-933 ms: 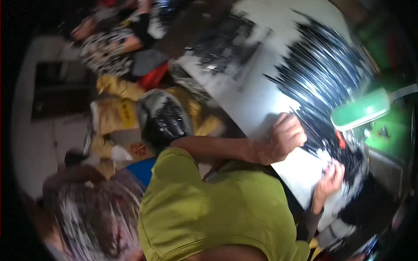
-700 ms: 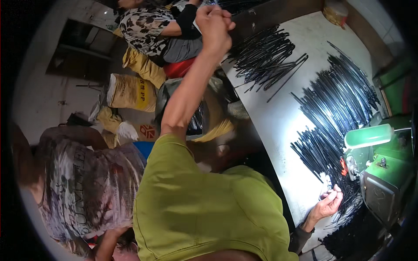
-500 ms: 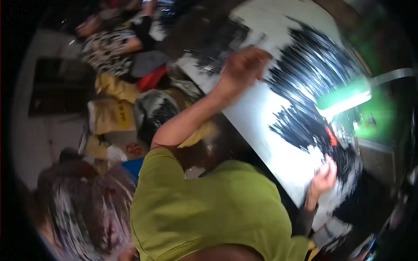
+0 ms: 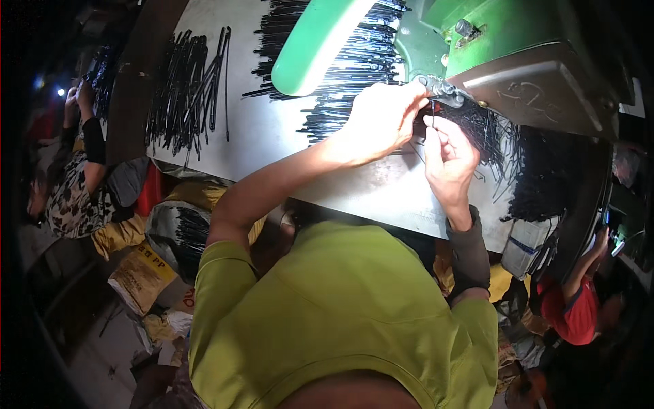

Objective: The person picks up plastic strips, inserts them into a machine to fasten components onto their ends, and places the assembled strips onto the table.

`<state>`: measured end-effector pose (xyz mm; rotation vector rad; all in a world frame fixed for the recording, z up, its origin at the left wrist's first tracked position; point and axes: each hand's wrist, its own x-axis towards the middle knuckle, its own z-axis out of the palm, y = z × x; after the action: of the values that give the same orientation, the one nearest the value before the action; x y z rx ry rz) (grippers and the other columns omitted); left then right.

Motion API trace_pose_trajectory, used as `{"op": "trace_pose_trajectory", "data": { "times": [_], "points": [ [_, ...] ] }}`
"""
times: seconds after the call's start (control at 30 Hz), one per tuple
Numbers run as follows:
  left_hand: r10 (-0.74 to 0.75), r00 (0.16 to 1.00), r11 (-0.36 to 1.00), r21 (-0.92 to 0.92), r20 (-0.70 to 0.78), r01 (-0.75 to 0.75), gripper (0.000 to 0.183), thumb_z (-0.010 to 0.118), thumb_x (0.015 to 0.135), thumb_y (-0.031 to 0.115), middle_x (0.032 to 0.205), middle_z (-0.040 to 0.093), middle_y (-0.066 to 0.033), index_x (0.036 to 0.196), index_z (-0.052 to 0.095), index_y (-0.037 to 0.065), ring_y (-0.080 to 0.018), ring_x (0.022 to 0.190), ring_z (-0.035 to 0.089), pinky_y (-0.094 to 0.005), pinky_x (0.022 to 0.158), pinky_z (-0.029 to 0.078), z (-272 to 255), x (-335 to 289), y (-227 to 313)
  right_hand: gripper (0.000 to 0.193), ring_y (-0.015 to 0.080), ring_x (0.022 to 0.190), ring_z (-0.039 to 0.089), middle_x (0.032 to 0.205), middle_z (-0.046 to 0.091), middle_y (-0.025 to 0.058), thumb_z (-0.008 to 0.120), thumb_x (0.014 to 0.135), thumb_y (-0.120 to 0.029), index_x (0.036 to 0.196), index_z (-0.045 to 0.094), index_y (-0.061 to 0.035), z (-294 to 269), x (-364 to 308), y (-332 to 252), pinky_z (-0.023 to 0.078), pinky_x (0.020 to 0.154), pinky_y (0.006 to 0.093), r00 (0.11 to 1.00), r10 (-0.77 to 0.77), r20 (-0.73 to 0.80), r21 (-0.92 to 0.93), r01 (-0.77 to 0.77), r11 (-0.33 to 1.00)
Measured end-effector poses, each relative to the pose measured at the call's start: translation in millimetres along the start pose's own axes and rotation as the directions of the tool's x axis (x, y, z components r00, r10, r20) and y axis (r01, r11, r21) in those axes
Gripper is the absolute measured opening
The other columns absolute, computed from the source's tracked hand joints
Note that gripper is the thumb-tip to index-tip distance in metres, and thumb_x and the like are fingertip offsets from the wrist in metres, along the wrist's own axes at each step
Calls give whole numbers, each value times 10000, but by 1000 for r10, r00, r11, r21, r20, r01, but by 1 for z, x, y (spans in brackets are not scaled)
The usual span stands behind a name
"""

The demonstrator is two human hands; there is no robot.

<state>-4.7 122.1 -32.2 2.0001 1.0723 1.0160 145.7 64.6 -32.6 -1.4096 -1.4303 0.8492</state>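
My right hand (image 4: 449, 160) is closed in a pinch on a thin black rod (image 4: 433, 111), which stands roughly upright just below a grey metal fixture (image 4: 439, 86) on a green machine. My left hand (image 4: 387, 117) is closed too, its fingertips at that fixture beside the rod; what they grip is hidden. Under and behind the left hand, several thin black rods (image 4: 357, 65) lie side by side in a thick layer. A loose heap of thin black pieces (image 4: 487, 136) lies to the right of my hands.
The green machine body (image 4: 511, 31) with a brown plate (image 4: 535, 88) rises at the far right. A green lamp (image 4: 306, 48) hangs over the white table (image 4: 238, 146). Another rod pile (image 4: 180, 95) lies left. Sacks (image 4: 143, 276) stand below; other people work at both sides.
My view has swung toward the machine. My left hand, raised over the table before, is now at the fixture beside my right hand, which holds a thin black rod upright.
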Motion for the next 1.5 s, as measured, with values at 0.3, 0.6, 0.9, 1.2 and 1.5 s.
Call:
{"op": "trace_pose_trajectory", "data": {
  "times": [0.3,0.6,0.9,1.2,1.5],
  "points": [
    [42,999,999,-13,-5,-42,223,561,816,7,752,616,-181,1037,586,-8,-297,590,609,-314,545,480,-1,-1,-4,140,-16,506,405,606,520,-50,575,836,23,966,628,16,3,2,4,332,444,166,998,64,-23,75,-62,995],
    [225,974,954,206,-20,-216,202,576,757,-5,742,573,-137,958,560,-13,-299,608,574,-365,541,464,5,10,-3,130,-7,501,406,617,511,-50,557,887,-56,968,629,16,-6,16,4,334,441,165,989,144,-20,164,-139,977],
    [213,976,949,246,-40,-197,189,576,763,14,739,585,-138,950,569,-7,-290,637,593,-351,552,477,6,15,-3,127,4,487,434,610,515,-42,549,896,-67,957,627,13,-4,23,3,345,424,169,978,210,5,297,-202,933],
    [209,978,914,356,-4,-194,293,570,739,13,715,564,-137,1028,534,-20,-264,606,587,-339,517,475,4,14,0,141,18,470,415,584,491,-32,539,904,-90,948,619,18,-2,23,4,343,421,179,978,209,-24,268,-195,944],
    [185,972,928,300,142,-221,342,543,755,20,766,547,-171,1063,457,-101,-268,561,558,-337,476,445,-5,1,16,206,28,437,393,550,479,-28,499,941,-165,909,623,-3,-3,29,-11,323,400,188,913,389,122,376,-405,833]
  ]
}}
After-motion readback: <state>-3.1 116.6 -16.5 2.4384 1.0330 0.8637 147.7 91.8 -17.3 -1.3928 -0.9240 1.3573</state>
